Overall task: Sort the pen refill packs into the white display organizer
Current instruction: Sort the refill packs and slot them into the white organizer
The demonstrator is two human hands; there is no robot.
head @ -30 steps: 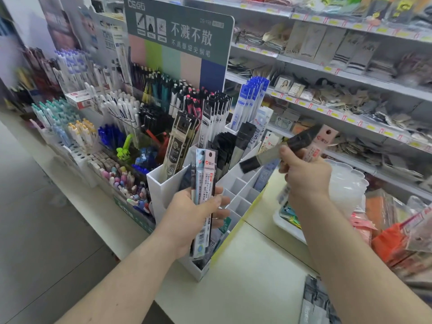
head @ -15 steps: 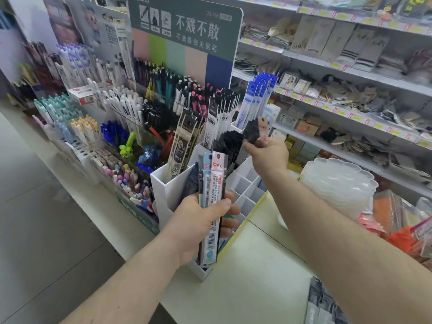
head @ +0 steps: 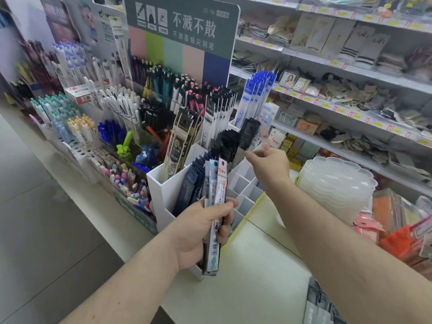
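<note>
Head view: the left hand [head: 198,232] clasps a bundle of refill packs [head: 214,216] upright, just in front of the white display organizer [head: 168,190] on the table [head: 257,288]. Above its empty compartments, the right hand [head: 268,167] pinches a blurred pink-topped pack [head: 264,139] beside the black packs [head: 224,146] already slotted.

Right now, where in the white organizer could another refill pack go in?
The small cells on the white organizer's right side, below the right hand, look empty. The rear slots with black packs and blue packs are crowded. The left hand holds spare packs.
</note>
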